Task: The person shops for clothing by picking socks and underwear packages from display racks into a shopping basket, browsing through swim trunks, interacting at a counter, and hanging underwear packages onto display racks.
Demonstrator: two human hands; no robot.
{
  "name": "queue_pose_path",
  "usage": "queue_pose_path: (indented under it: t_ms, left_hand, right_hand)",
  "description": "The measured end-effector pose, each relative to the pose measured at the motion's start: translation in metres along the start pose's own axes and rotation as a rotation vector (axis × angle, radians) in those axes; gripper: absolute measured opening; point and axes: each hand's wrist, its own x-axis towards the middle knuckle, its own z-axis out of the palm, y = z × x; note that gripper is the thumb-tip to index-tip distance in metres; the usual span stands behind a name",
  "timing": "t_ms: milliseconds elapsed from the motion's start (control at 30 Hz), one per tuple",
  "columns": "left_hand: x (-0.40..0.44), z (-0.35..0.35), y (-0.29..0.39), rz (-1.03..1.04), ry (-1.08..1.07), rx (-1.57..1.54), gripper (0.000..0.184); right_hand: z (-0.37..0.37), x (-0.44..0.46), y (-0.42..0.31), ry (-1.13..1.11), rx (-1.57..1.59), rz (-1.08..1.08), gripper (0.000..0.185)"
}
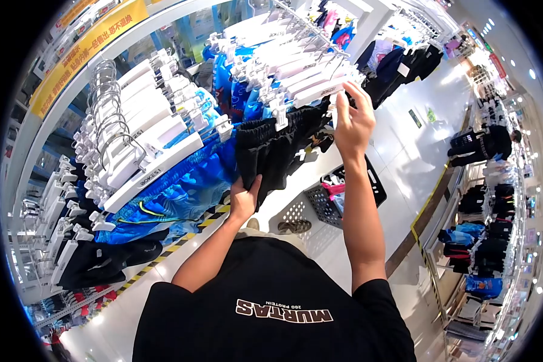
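Note:
A pair of black shorts [270, 145] hangs from a white clip hanger [320, 92] at the front of the middle rail. Low on the shorts, my left hand [245, 200] is closed around the dark cloth, thumb in front. My right hand [355, 123] is raised at the hanger's right end, its thumb and fingers curled at the clip; the exact contact is partly hidden. The shorts' waistband is held by a white clip [280, 117] on the left. Blue patterned shorts [181, 187] hang just to the left on another white hanger [154, 172].
Several white hangers crowd the rail [314, 27]. A dark shopping basket [368, 184] with pink and other items stands on the floor below my right forearm. Yellow-black tape [181, 241] edges the rack. Another person [485, 145] is across the aisle.

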Motion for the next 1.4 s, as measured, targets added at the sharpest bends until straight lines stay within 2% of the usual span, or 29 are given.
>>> queue_pose_path:
  t_ms: [67, 133, 267, 333, 400, 433, 467, 533, 600, 633, 700, 800, 900, 1033, 1167, 1233, 1333, 1400]
  left_hand:
    - [-0.001, 0.003, -0.014, 0.004, 0.04, -0.005, 0.027]
    - [-0.002, 0.001, -0.028, -0.024, 0.025, -0.035, 0.026]
    - [-0.008, -0.005, -0.052, -0.151, -0.052, -0.002, 0.028]
    - [-0.013, -0.006, -0.081, -0.107, -0.071, 0.068, 0.033]
    - [-0.019, -0.011, -0.118, -0.081, -0.123, 0.207, 0.035]
    - [-0.025, -0.015, -0.133, -0.229, -0.234, 0.312, 0.04]
    - [-0.034, -0.022, -0.164, -0.077, -0.29, 0.461, 0.044]
    - [-0.059, -0.047, -0.238, -0.175, -0.512, 0.7, 0.049]
    - [-0.074, -0.082, -0.283, -0.5, -0.869, 0.823, 0.052]
    - [-0.081, -0.092, -0.294, -0.55, -0.929, 0.868, 0.046]
    - [-0.088, -0.1, -0.287, -0.584, -0.904, 0.867, 0.036]
    - [-0.097, -0.1, -0.291, -0.486, -0.699, 0.695, 0.023]
    - [-0.086, -0.087, -0.294, -0.558, -0.774, 0.682, 0.021]
    - [-0.061, -0.045, -0.256, -0.61, -0.79, 0.775, 0.028]
    - [-0.041, 0.009, -0.255, -0.428, -0.833, 0.651, 0.029]
    - [-0.034, 0.041, -0.23, -0.443, -0.799, 0.629, 0.029]
    - [-0.025, 0.086, -0.213, -0.452, -0.794, 0.617, 0.029]
    - [-0.021, 0.112, -0.199, -0.43, -0.837, 0.657, 0.028]
  right_hand:
    - [-0.018, -0.018, 0.018, 0.053, -0.027, 0.044, 0.024]
    - [-0.041, -0.043, 0.031, 0.044, -0.047, 0.229, 0.023]
    - [-0.1, -0.116, 0.113, -0.113, -0.477, 0.388, 0.037]
    - [-0.134, -0.158, 0.147, -0.191, -0.726, 0.331, 0.046]
    - [-0.165, -0.195, 0.171, -0.188, -0.841, 0.371, 0.051]
    - [-0.177, -0.207, 0.175, -0.185, -0.863, 0.471, 0.053]
    - [-0.187, -0.217, 0.176, -0.261, -1.054, 0.509, 0.056]
    - [-0.195, -0.228, 0.18, -0.251, -1.111, 0.428, 0.053]
    - [-0.189, -0.217, 0.177, -0.289, -1.134, 0.612, 0.043]
    - [-0.189, -0.216, 0.177, -0.255, -1.139, 0.615, 0.045]
    - [-0.19, -0.213, 0.179, -0.198, -1.162, 0.571, 0.048]
    - [-0.192, -0.214, 0.186, -0.159, -1.186, 0.484, 0.05]
    - [-0.198, -0.205, 0.201, -0.112, -1.171, 0.443, 0.052]
    - [-0.212, -0.188, 0.225, -0.092, -1.186, 0.488, 0.052]
    - [-0.233, -0.164, 0.252, -0.091, -1.171, 0.473, 0.053]
    - [-0.244, -0.15, 0.268, -0.111, -1.189, 0.458, 0.053]
    - [-0.261, -0.128, 0.292, -0.143, -1.197, 0.562, 0.053]
    - [-0.274, -0.119, 0.308, -0.133, -1.193, 0.49, 0.052]
